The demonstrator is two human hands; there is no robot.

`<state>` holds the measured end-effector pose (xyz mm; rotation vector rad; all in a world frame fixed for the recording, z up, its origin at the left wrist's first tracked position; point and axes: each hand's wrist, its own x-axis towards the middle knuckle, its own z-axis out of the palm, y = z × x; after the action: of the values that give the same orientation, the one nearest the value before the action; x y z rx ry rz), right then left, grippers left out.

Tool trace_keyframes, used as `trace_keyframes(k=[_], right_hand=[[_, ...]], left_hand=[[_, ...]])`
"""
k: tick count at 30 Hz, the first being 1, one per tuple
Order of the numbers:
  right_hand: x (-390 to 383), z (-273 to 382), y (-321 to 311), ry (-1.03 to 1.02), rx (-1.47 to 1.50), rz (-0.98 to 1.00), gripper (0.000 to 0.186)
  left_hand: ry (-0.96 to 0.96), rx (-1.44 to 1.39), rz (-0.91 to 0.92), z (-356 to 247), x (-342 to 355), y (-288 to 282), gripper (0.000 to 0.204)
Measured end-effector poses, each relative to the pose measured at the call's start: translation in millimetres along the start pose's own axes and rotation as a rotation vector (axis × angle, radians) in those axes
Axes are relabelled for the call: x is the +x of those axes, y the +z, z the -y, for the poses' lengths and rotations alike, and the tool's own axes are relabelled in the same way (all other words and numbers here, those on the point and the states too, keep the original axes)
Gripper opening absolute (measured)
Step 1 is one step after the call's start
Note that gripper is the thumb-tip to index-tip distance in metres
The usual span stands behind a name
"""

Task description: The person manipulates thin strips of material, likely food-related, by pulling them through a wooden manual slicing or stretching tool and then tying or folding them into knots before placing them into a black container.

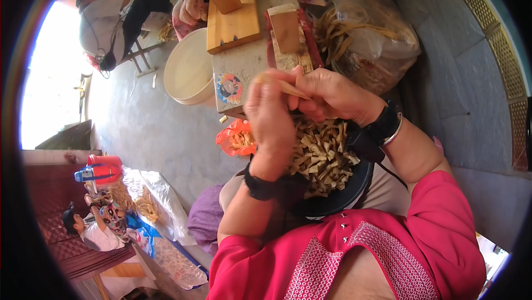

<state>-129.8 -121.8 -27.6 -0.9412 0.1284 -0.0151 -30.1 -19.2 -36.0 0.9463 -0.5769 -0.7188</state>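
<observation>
In front of my chest, both hands meet over a dark bowl (363,185) that sits on my lap. My left hand (270,114), a little smeared by motion, pinches a pale tan strip (292,90) that looks like dried leaf or husk. The fingers of my right hand (335,96) close on the same strip from the other side. Heaped in the bowl are many short, folded tan pieces (324,153). Just beyond my hands, a wooden block (287,31) lies on a red cloth on the grey work stand.
A grey stand (235,64) carries a wooden board (230,25), where a co-worker's hands (194,7) work. Left of it is a cream bucket (190,67); nearer, an orange bag (235,136) of pieces. A clear bag of strips (377,34) stands right. Other people sit at the left.
</observation>
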Motion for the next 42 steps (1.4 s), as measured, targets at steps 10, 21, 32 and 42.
trace_keyframes(k=[10, 21, 32, 42], right_hand=[[-3.0, 3.6, 25.2, -0.267, -0.641, -0.042, 0.017], [-5.5, -12.6, 23.4, -0.517, -0.760, -0.395, 0.018], [-12.5, -0.8, 16.6, 0.106, -0.020, -0.383, 0.021], [-6.6, -9.5, 20.1, -0.209, -0.546, -0.345, 0.011]], left_hand=[[0.551, 0.509, -0.210, -54.1, 7.8, -32.9, 0.029], [0.091, 0.239, 0.079, -10.9, -12.6, 1.8, 0.035], [0.665, 0.969, 0.388, -18.6, -1.8, -14.6, 0.017], [0.084, 0.798, 0.072, -18.7, -9.7, -18.2, 0.006]])
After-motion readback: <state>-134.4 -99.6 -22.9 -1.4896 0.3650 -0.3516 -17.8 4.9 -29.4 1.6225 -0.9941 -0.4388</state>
